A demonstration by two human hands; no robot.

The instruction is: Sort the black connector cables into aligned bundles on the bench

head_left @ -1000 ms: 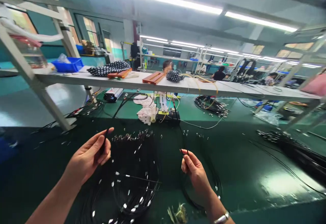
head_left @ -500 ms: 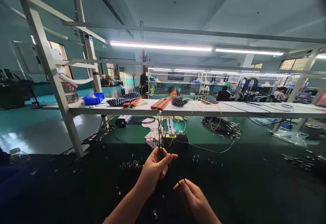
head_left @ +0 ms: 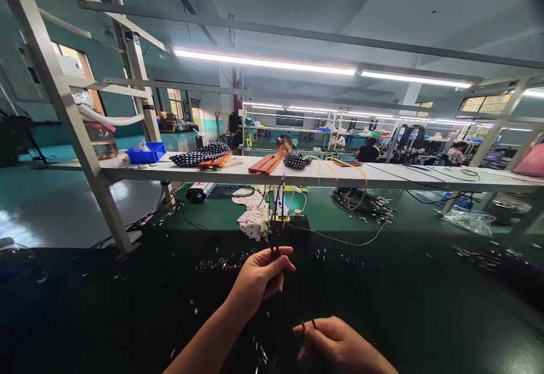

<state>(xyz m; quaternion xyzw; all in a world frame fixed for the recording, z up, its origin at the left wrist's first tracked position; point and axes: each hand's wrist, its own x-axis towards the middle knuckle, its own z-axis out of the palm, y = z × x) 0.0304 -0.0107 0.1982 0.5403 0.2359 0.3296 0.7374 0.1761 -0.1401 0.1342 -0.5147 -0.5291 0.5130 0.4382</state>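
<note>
My left hand (head_left: 261, 277) is closed around a few thin black cables (head_left: 274, 218), which stand up above the fingers with small ends at the top. Lower and to the right, my right hand (head_left: 329, 340) pinches a thin black piece (head_left: 313, 323) between thumb and fingers. It looks like cable, but most of it is hidden or dark. The two hands are apart, above the dark green tabletop (head_left: 382, 300). Small shiny metal parts (head_left: 223, 262) lie scattered beyond my left hand, and more bright bits (head_left: 260, 351) lie near the front.
A white shelf (head_left: 238, 174) crosses ahead, carrying a blue bin (head_left: 145, 153), orange racks (head_left: 264, 164) and dotted black cloth (head_left: 202, 154). Below it are a cable coil (head_left: 361, 204), a spotted white cloth (head_left: 250, 222) and a black box (head_left: 297, 229). People sit farther back.
The cable tops in my left hand have swung to the right. My right hand has moved slightly down and right, away from the left. The camera view has shifted a little.
</note>
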